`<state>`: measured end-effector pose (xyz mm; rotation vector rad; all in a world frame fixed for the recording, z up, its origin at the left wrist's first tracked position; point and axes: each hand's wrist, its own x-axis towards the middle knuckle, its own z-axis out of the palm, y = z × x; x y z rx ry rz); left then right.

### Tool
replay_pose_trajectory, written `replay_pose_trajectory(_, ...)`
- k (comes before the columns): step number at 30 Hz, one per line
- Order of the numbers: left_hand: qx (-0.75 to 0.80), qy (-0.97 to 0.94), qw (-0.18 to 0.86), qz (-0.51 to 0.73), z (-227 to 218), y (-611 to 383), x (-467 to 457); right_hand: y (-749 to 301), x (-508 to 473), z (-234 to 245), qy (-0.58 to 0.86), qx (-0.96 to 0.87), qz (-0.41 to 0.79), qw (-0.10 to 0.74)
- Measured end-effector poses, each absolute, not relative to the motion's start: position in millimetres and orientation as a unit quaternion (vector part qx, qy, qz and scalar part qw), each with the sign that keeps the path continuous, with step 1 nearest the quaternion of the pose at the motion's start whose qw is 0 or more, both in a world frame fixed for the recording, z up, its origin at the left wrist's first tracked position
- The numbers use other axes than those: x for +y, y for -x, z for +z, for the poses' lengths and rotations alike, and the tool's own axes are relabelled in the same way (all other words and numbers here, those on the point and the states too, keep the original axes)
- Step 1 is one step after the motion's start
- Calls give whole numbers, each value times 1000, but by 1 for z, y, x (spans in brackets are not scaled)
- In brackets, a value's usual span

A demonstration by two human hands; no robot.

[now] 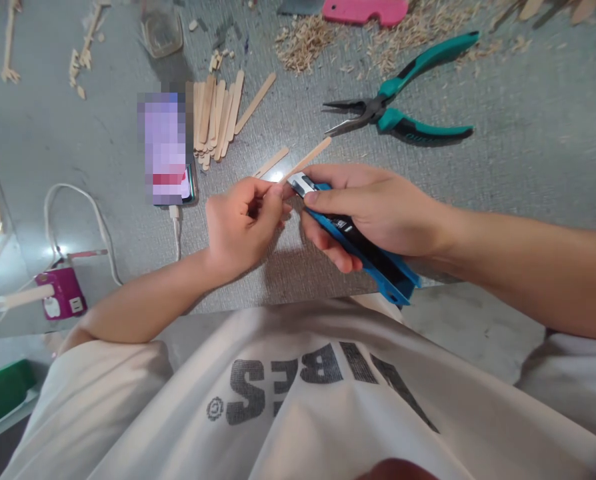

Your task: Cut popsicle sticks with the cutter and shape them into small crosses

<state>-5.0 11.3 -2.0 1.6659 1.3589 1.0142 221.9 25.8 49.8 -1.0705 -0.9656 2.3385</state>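
Between the thumb and fingers of my left hand (248,223) is the lower end of a wooden popsicle stick (311,157), which slants up to the right. My right hand (373,200) is wrapped round a blue and black utility knife (345,233), its metal nose at the stick near my left fingertips. I cannot make out whether the blade touches the wood. Just beyond my left hand, a second popsicle stick (273,162) lies on the table. Farther off sits a loose pile of popsicle sticks (218,117).
Teal-handled needle-nose pliers (378,110) lie beyond my right hand. Wood shavings (305,43) and a pink-handled tool (365,10) are at the back. A blurred phone (165,147) on a white cable (177,233) lies left, with a purple power adapter (63,293) nearer me.
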Motion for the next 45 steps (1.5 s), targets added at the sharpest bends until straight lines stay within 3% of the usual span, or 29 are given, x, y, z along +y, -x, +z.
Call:
replay_pose_trajectory(10,496,-602,389,491,-13,-1,16,-224,25,50,379,-362,827,204)
replay_pose_trajectory(18,487,-608,418,467,-10,1,12,-222,25,49,381,-361,825,211)
replay_pose_trajectory(29,417,-666,364,501,-15,3,16,-223,27,49,387,-354,825,209)
replay_pose_trajectory(40,462,-648,395,458,-15,3,15,-219,27,48,415,-396,794,203)
replay_pose_trajectory(45,434,-695,337,464,-14,8,20,-220,26,44,406,-427,783,197)
